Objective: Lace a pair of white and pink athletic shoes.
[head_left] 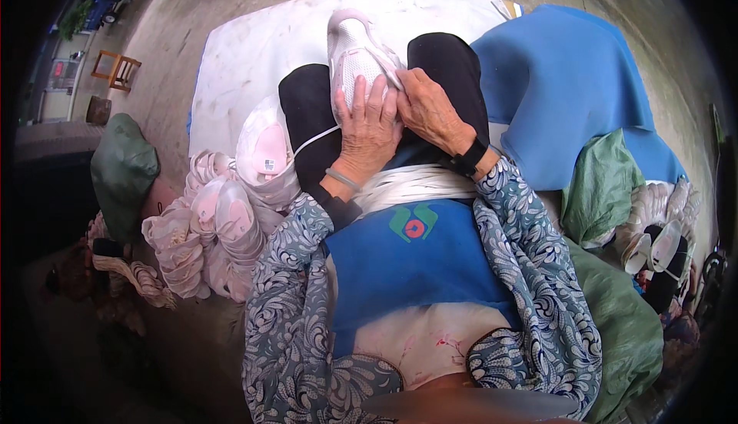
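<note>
A pale pink and white shoe upper (355, 36) rests between my knees, its rounded end pointing away from me. My left hand (365, 132) lies on its near part, the fingers stretched out and slightly spread over the white mesh. On the right edge of the upper, my right hand (434, 109) is closed, thumb and fingers pinching the material; the fingertips are partly hidden. A thin white cord (315, 138) runs from beside my left hand down toward the stacked uppers. Across my lap lies a bundle of white laces (415, 183).
Stacks of pale pink uppers (231, 216) stand at my left, near a dark green sack (124, 170). White sheeting (238, 55) covers the area ahead. At right are blue sheeting (573, 86), a green sack (600, 186) and more uppers (653, 212). A wooden stool (115, 70) stands far left.
</note>
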{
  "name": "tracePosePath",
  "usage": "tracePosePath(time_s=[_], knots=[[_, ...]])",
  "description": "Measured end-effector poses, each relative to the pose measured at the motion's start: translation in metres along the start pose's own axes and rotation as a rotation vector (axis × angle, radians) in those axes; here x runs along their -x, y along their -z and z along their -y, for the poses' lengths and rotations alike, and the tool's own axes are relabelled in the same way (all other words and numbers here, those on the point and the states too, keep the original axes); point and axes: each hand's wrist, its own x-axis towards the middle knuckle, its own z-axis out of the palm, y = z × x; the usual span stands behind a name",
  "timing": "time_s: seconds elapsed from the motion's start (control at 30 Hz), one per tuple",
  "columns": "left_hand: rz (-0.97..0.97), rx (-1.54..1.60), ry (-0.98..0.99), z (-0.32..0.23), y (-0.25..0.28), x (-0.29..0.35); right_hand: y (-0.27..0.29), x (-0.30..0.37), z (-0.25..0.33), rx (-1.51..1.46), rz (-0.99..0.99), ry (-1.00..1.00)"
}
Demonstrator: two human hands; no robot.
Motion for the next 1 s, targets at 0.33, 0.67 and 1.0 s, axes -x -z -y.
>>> tracePosePath(time_s=[0.33,0.67,1.0], knots=[[-0.075,0.68,0.409,0.03,0.037,-0.013,0.015,-0.001,0.02,0.096,0.096,-0.069],[-0.057,0.568,0.383,0.014,0.009,0.004,0.014,-0.016,0.02,0.117,0.25,-0.22],[0.004,0.311,0.156,0.011,0.011,-0.005,0.01,-0.008,0.015,0.144,0.125,-0.073]])
